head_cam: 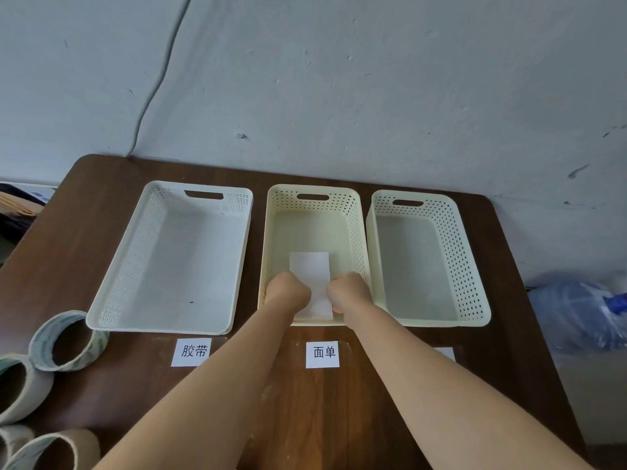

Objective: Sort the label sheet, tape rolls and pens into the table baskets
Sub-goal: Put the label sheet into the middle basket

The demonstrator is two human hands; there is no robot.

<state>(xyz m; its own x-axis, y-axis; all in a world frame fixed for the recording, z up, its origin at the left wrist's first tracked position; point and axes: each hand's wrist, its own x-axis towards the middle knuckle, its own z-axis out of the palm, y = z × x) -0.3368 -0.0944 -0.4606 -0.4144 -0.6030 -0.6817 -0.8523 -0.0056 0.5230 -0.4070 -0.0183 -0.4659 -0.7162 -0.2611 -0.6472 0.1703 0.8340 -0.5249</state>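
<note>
The white label sheet (pixel 310 273) sits lengthwise in the near end of the cream middle basket (pixel 268 232). Several tape rolls (pixel 68 340) stand at the near left.

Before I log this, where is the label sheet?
Head view: the label sheet is in the middle basket, at its near end, between the left hand and right hand.

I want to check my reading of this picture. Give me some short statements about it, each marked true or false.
1. The left hand and the right hand hold the label sheet inside the middle basket. True.
2. A tape roll lies in the left basket. False: the tape rolls are on the table beside it.
3. The label sheet lies on the table. False: it is inside the middle basket.
4. The paper tag before the middle basket reads 面单. True.
</note>
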